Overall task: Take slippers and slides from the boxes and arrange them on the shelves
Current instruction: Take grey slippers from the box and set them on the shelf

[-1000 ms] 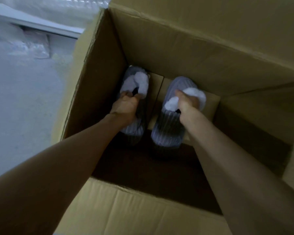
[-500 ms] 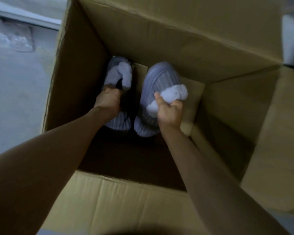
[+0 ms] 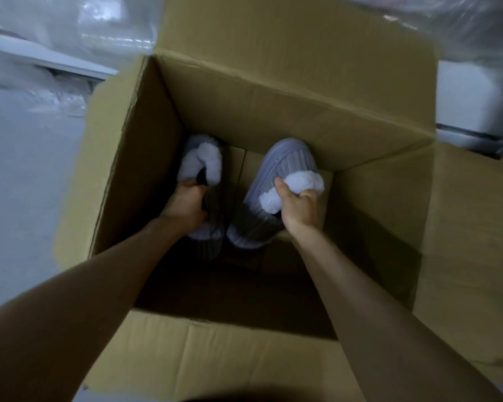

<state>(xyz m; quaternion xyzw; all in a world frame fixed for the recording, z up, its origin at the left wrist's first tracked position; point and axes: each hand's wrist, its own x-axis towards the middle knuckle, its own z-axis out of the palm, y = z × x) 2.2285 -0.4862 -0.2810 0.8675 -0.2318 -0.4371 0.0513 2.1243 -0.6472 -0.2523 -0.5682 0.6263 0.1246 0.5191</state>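
Now the right slipper (image 3: 285,161) tips toe-up, where a second ago it lay flat; the left slipper (image 3: 205,165) looks little changed. The right hand (image 3: 296,207) has its fingers (image 3: 306,195) pinching the right slipper's fleece cuff; the left hand (image 3: 186,204) curls its fingers (image 3: 190,184) into the other's fleece opening. Both slippers reach beyond the fingers, deep in the box (image 3: 259,111), so lifting out seems only just begun.

Hidden under left hand (image 3: 186,203): left slipper (image 3: 214,219) midsection.

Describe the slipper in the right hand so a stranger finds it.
Look inside the cardboard box. Two grey slippers are there; the right hand grips the right slipper. Its ribbed toe shows, while the left slipper shows mostly white fleece.
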